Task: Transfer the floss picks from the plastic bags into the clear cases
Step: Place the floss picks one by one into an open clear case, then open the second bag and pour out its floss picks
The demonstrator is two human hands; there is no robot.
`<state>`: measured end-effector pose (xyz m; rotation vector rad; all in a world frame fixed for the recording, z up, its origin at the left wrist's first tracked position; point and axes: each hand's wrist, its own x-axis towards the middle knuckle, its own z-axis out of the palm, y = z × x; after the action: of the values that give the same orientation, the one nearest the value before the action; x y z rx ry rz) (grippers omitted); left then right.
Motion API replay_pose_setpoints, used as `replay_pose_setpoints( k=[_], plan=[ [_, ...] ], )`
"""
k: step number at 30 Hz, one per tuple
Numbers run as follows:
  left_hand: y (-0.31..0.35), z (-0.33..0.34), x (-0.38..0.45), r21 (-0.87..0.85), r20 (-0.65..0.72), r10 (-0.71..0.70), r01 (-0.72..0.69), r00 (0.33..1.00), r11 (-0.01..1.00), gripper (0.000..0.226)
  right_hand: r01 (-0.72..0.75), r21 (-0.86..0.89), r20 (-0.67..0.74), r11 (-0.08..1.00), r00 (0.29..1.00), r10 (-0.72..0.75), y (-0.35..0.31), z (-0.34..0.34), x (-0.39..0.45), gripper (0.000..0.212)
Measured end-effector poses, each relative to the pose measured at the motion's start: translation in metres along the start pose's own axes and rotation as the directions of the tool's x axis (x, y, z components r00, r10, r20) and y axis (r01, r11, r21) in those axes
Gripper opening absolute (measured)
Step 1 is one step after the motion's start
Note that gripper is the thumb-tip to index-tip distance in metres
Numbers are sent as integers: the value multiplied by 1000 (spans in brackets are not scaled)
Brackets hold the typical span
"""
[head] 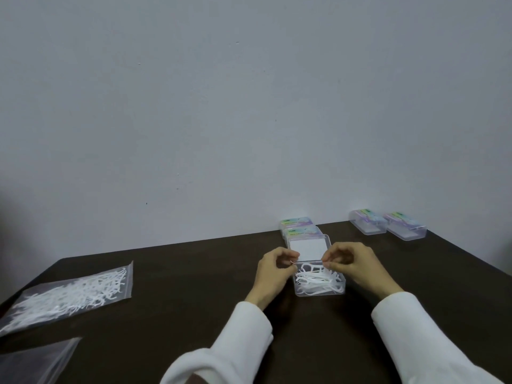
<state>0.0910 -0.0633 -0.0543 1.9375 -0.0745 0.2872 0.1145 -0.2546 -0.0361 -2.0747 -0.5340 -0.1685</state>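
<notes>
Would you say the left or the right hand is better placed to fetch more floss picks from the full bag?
Left, probably. The full bag lies far out on the left hand's side of the table, while the right hand sits beyond the open case and would have to cross over.

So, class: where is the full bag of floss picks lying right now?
The bag of floss picks lies flat at the dark table's left edge in the head view, above a second plastic bag.

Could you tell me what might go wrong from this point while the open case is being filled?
1. Picks in the open case are heaped near the rim; some may spill or jam the lid when it closes.
2. Both the left hand and right hand work at the hinge end, so a slip could tip the case.
</notes>
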Motion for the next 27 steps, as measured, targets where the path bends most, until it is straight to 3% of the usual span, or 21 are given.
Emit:
replay_pose_setpoints(
  k=[4, 13, 21, 27],
  plan=[
    [-3, 2, 0, -5, -11, 21, -21, 1000, 1000, 26, 53, -152, 90, 987, 995, -39, 1, 8, -1, 16],
    [-3, 8, -4, 53, 18, 47, -48, 999, 997, 20, 123, -350, 104, 929, 990, -93, 3, 15, -2, 23],
    [-4, -11, -20, 233, 61, 95, -107, 994, 967, 31, 172, -351, 132, 921, 982, -134, -15, 27, -4, 16],
    [-8, -61, -51, 305, 74, 35, -56, 997, 951, 33, 247, -351, 195, 903, 963, -187, -43, 59, -9, 20]
  ],
)
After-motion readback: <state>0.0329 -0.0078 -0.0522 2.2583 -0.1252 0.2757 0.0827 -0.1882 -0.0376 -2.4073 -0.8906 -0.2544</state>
